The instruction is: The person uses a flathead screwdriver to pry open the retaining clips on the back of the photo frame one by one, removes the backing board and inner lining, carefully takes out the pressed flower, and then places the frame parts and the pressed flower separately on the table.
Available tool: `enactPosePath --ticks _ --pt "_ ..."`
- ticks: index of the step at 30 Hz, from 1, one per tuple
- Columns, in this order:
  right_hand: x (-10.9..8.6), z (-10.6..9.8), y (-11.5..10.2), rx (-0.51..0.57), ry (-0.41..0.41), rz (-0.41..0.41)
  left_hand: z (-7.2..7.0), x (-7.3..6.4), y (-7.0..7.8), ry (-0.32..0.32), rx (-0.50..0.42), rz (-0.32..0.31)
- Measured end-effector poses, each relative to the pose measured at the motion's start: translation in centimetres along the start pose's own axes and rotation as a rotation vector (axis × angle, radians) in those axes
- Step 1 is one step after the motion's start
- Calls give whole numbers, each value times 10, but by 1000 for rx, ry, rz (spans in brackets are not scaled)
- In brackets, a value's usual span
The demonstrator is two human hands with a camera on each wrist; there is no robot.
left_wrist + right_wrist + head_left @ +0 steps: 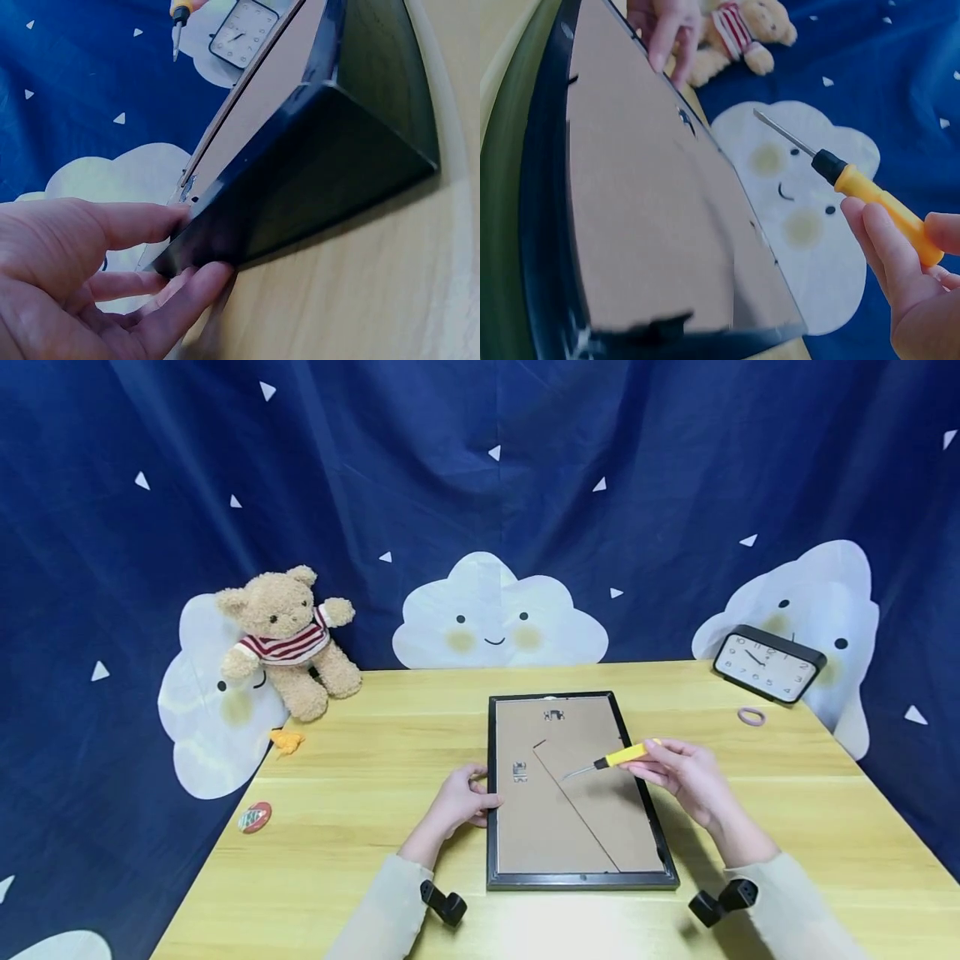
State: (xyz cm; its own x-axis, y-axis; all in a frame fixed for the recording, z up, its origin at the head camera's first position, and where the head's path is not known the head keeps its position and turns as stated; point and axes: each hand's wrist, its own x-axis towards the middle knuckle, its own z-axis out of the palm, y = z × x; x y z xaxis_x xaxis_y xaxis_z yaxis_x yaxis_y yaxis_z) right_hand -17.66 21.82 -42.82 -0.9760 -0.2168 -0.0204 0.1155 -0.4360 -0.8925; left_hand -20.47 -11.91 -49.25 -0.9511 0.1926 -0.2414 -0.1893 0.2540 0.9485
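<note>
A picture frame [582,882] with a dark rim lies back side up on the table, its brown backing board [562,827] facing me. My left hand [459,797] grips the frame's left side, thumb over the rim and fingers low against the outer edge; the left wrist view shows this hold closely. In my right hand [678,772] is a screwdriver [885,206] with a yellow handle, pinched between thumb and fingers. Its metal shaft points left over the middle of the board, and in the right wrist view the tip stands apart from the board.
Metal hangers [520,771] sit on the backing, crossed by a slanting line. A teddy bear [288,635], an orange item [287,741] and a round badge [255,817] are at left. At back right stand a clock [768,664] and a purple ring [751,717]. A blue curtain [495,510] hangs behind.
</note>
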Motion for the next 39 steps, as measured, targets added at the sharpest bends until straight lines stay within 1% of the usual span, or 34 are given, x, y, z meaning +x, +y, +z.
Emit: enactPosePath --ticks 3,5,10,15,17,21,23,30,32,36,39 --pt "-2 -9 -2 74 6 -10 1 1 1 5 -5 9" --pt "-3 -14 -3 100 15 -11 1 2 2 9 -2 8" --pt "-6 -21 -2 103 47 9 -1 6 3 32 20 19" --pt "-6 -26 -2 125 79 13 -6 13 4 57 56 60" --pt "-6 -27 -2 134 86 7 -8 17 4 52 68 72" --pt "-5 -31 -2 171 90 5 -12 24 6 25 79 66" --pt "-5 -33 -2 186 94 9 -14 28 6 3 89 65" --pt "-2 -39 1 241 118 31 -24 42 11 -105 120 101" --pt "-1 -40 2 266 125 38 -26 46 11 -122 140 104" --pt "2 -45 3 324 147 48 -27 47 12 -105 198 108" --pt "7 -50 3 380 164 55 -27 44 14 -66 217 106"
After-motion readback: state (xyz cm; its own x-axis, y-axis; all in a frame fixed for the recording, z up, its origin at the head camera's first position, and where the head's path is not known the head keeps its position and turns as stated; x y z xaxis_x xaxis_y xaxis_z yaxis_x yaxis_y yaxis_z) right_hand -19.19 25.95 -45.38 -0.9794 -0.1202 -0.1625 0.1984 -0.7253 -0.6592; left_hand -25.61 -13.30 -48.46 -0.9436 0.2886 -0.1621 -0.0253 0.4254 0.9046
